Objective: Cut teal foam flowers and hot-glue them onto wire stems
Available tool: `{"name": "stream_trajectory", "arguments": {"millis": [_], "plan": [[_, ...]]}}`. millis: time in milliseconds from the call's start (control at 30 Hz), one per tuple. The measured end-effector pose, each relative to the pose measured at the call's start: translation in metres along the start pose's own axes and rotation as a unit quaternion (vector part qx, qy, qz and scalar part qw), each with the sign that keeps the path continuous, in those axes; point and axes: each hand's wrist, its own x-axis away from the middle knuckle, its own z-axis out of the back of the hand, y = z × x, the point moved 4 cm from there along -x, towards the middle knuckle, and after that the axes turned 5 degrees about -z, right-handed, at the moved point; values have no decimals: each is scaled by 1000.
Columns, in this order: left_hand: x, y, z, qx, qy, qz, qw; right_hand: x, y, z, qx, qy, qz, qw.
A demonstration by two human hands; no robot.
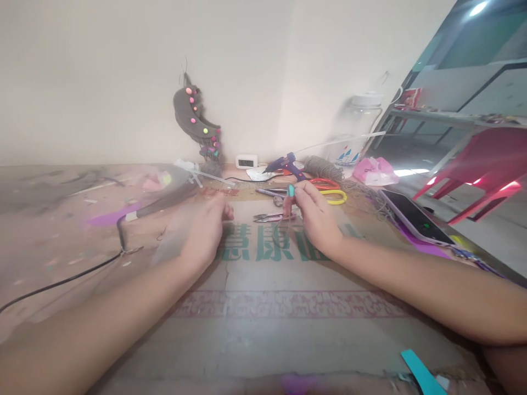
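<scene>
My right hand [316,213] pinches a small teal piece [291,190] between thumb and fingers. Below it hangs a reddish-brown strip [287,206]; its exact kind is unclear. To the left, my left hand [209,224] is held above the cardboard with its fingers curled in. What it holds, if anything, is hidden. Between the hands, small pliers or snips [269,218] lie on the printed cardboard sheet [263,274]. Behind my right hand are scissors with a yellow handle [335,196] and red-handled scissors [323,182].
Along the wall stand a dark crescent ornament with bright balls [187,112], a small digital clock [246,161], a purple glue gun [286,164], grey cord [323,167] and a clear bottle [358,131]. A phone [415,216] lies right. A black cable [61,282] crosses the left.
</scene>
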Motion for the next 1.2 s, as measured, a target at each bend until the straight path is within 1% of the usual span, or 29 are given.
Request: {"name": "stream_trajectory", "arguments": {"millis": [33, 100, 200, 400, 667, 867, 1033, 1200], "plan": [[3, 5, -1, -9, -9, -6, 1000, -1, 1, -1, 21, -11, -7, 1000], [8, 13, -3, -21, -33, -15, 999, -2, 3, -6, 62, -53, -17, 996], [12, 20, -8, -14, -55, -16, 998, 2, 4, -13, 107, -113, -31, 987], [14, 24, -15, -31, -113, -45, 992, 6, 0, -19, 153, -158, -25, 975], [16, 29, -14, -37, -128, -82, 988, 5, 4, -19, 205, -172, 1, 964], [18, 32, -13, -59, -114, -71, 989, 5, 2, -20, 225, -168, 31, 959], [19, 34, -14, -78, -131, -47, 987, 6, 4, -21, 228, -177, 48, 956], [20, 37, -14, -81, -132, -32, 987, 6, 4, -21, 238, -183, 56, 952]]}}
